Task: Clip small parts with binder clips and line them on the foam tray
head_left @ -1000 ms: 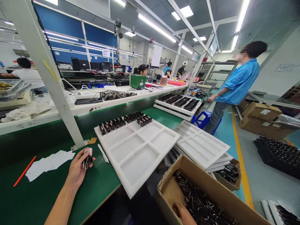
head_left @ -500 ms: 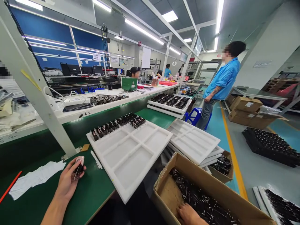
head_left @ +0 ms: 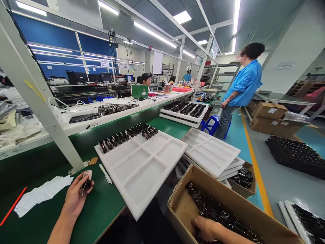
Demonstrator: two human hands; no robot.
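Observation:
My left hand (head_left: 76, 194) is closed around a small rounded pinkish part (head_left: 88, 174) with a black binder clip (head_left: 85, 186) on it, above the green table at the left. My right hand (head_left: 206, 227) reaches down into an open cardboard box (head_left: 181, 206), its fingers curled and their tips hidden. Loose black binder clips (head_left: 223, 213) with silver wire handles fill much of that box, beside the hand. Between my hands, a white foam tray (head_left: 146, 169) rests on the table. Rows of clipped parts (head_left: 127, 135) stand along its far left side.
White foam trays (head_left: 215, 152) are stacked behind the box, beside another carton of clips (head_left: 242, 178). A filled tray (head_left: 185, 110) lies farther back. White paper (head_left: 43, 193) and a red stick (head_left: 12, 206) lie left. A person in blue (head_left: 242, 88) stands at the right.
My right hand has shifted in the box, with its fingers now more curled and more forearm showing. The left hand keeps its hold with hardly any movement.

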